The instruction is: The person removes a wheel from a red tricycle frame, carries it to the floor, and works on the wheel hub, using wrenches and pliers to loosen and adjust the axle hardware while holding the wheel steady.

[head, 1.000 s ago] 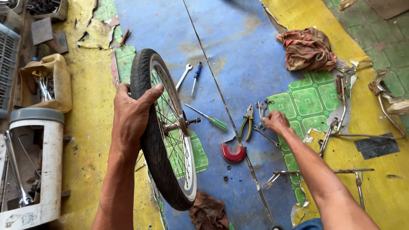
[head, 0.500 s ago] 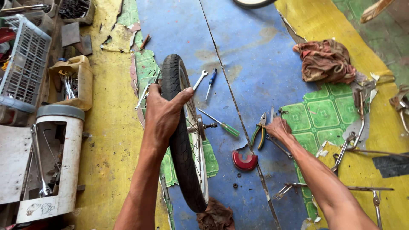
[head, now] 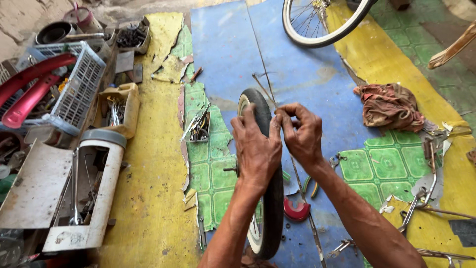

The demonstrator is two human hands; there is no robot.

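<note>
A small bicycle wheel with a black tyre (head: 272,208) stands upright on the blue mat (head: 223,59), edge-on to me. My left hand (head: 258,149) grips the top of the tyre from the left. My right hand (head: 302,134) is at the tyre's top right, touching my left hand, with thumb and fingers pinched. Thin metal rods (head: 262,84) stick up and away from the pinched fingertips. The wheel's axle (head: 230,169) pokes out on the left. A red horseshoe-shaped piece (head: 296,212) and green-handled pliers (head: 310,186) lie on the mat under my right forearm.
A larger spoked wheel (head: 317,37) stands at the top. A crumpled rag (head: 391,106) and loose wrenches (head: 421,198) lie right. On the left are a small tool tray (head: 198,129), a cut yellow jug (head: 119,109), a white basket (head: 74,89) and a white casing (head: 94,198).
My right hand has risen from the tools on the floor to the top of the tyre, fingers pinched. The wheel has turned edge-on and my view has tilted upward.
</note>
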